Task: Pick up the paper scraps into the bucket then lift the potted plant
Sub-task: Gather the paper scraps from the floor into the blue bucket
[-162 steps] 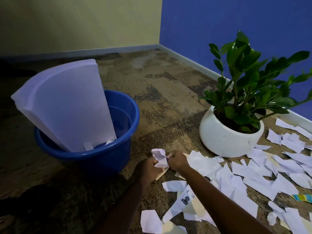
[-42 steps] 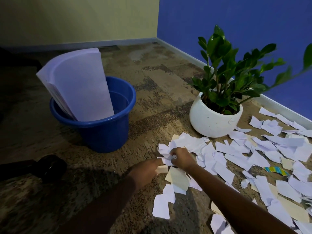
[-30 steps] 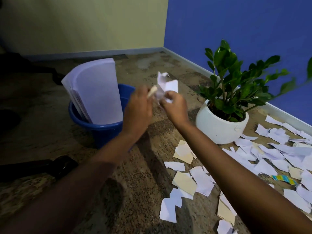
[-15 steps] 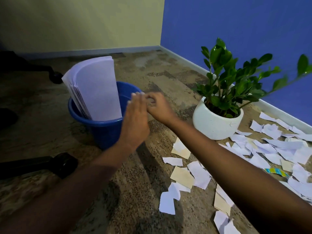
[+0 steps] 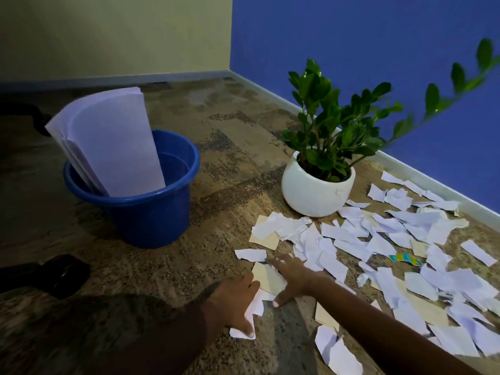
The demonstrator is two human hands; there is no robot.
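Observation:
A blue bucket (image 5: 151, 209) stands on the floor at the left, with a large curled stack of white sheets (image 5: 108, 142) leaning inside it. To its right is the potted plant (image 5: 316, 190), green leaves in a round white pot. Several white and cream paper scraps (image 5: 378, 239) lie spread over the floor in front of and right of the pot. My left hand (image 5: 232, 301) lies flat, fingers spread, on a white scrap (image 5: 257, 307). My right hand (image 5: 290, 277) presses fingers apart on a cream scrap (image 5: 267, 274) beside it.
A dark object (image 5: 62, 274) lies on the floor at the lower left. A yellow wall and a blue wall (image 5: 351, 36) meet in the corner behind. A coloured striped scrap (image 5: 405, 258) lies among the white ones. A long leafy stem (image 5: 454, 85) reaches toward the upper right.
Both hands were up at the bucket's rim, where they let go of a bunch of scraps. They have come back down to the floor and now rest on scraps near me.

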